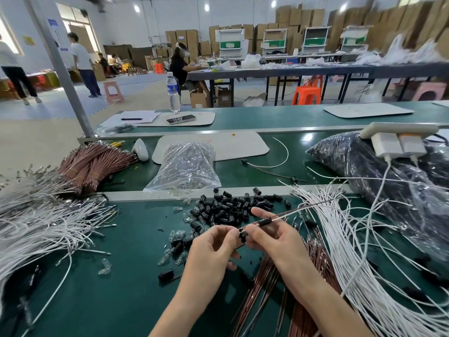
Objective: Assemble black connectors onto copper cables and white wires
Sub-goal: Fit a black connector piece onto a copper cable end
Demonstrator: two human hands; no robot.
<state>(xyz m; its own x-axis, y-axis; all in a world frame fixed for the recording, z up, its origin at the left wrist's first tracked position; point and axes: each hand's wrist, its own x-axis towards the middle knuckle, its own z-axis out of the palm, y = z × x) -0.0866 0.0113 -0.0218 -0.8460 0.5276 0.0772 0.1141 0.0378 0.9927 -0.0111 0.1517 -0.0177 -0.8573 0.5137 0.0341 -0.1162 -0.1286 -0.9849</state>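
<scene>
Over the green bench my left hand (pixel 211 249) pinches a small black connector (pixel 242 235) at the end of a copper cable (pixel 291 211). My right hand (pixel 269 234) grips the same cable just behind it, where a black sleeve (pixel 264 222) sits on the wire. The cable runs up and to the right together with a white wire. A heap of loose black connectors (pixel 228 207) lies just beyond my hands. Loose copper cables (pixel 264 283) lie under my right forearm, and white wires (pixel 352 251) fan out to the right.
More white wires (pixel 43 222) cover the left of the bench, with bundled copper cables (pixel 94 164) behind them. A clear bag of parts (pixel 187 164), a large dark bag (pixel 379 176) and a power strip (pixel 398 132) stand further back. Small clear pieces (pixel 177 234) lie scattered.
</scene>
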